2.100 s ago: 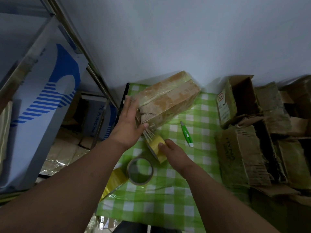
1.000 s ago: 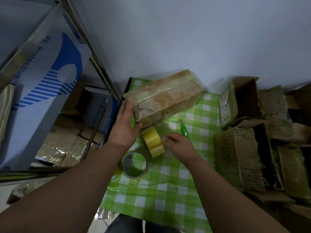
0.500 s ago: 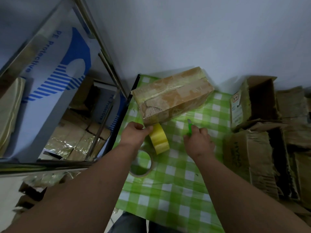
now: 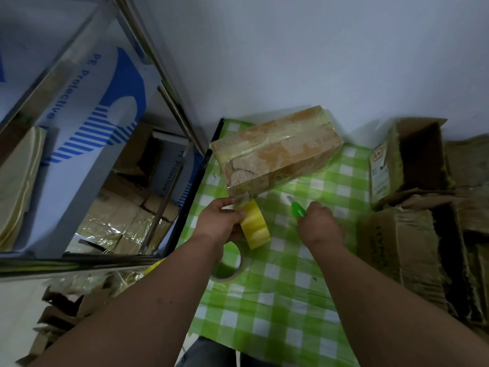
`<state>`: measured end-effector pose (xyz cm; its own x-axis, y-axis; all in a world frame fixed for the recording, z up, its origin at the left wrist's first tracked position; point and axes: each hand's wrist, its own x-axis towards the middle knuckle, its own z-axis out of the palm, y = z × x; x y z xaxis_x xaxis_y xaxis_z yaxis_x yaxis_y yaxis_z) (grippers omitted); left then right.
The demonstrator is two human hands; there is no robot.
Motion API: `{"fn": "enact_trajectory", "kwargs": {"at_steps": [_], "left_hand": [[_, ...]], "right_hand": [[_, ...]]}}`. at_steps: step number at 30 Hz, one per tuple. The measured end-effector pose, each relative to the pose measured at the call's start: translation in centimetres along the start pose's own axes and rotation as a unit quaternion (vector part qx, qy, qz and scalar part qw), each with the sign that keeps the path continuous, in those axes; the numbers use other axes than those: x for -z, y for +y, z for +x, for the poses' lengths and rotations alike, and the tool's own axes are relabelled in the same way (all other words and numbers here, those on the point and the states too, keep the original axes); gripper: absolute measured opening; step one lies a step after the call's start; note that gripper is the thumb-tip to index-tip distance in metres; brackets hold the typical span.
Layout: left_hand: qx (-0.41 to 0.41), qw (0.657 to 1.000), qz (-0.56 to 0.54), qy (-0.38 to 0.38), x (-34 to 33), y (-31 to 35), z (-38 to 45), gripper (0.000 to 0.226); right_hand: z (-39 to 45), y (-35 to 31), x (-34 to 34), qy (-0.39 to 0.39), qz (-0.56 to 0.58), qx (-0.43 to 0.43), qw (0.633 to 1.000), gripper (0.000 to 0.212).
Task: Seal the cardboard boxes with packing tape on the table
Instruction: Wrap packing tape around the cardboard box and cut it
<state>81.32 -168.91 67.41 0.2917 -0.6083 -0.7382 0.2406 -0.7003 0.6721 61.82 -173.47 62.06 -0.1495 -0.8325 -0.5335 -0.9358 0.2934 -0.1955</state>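
Green-and-white checked cloth covers the counter [image 4: 277,308], where the taped brown cardboard box [image 4: 275,152] sits at the far edge. A moment ago the right hand [image 4: 318,225] was empty; now its grip is clenched around the green plastic utility knife [image 4: 297,209]. The left hand [image 4: 219,221] has left the box and grasps the yellow packing tape roll [image 4: 255,226], its strip still stuck to the box. Cutting looks next.

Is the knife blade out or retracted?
Out. A short pale blade tip shows past the front of the green utility knife, which the right hand grips, pointing toward the taped box.
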Motion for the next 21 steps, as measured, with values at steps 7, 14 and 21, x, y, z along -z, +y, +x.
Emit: {"fn": "enact_trajectory", "kwargs": {"at_steps": [7, 14, 21], "left_hand": [[0.002, 1.000, 0.009, -0.015, 0.0, 0.1, 0.4, 0.025], [0.048, 0.995, -0.078, -0.027, -0.1, -0.2, 0.4, 0.023], [0.038, 0.994, -0.106, -0.011, -0.7, -0.2, 1.0, 0.018]], "right_hand": [[-0.6, 0.0, 0.6, 0.026, 0.056, 0.025, 0.998, 0.020], [-3.1, -1.2, 3.3, 0.014, 0.251, 0.147, 0.957, 0.017], [-4.7, -3.3, 4.9, -0.037, 0.193, 0.285, 0.938, 0.007]]}}
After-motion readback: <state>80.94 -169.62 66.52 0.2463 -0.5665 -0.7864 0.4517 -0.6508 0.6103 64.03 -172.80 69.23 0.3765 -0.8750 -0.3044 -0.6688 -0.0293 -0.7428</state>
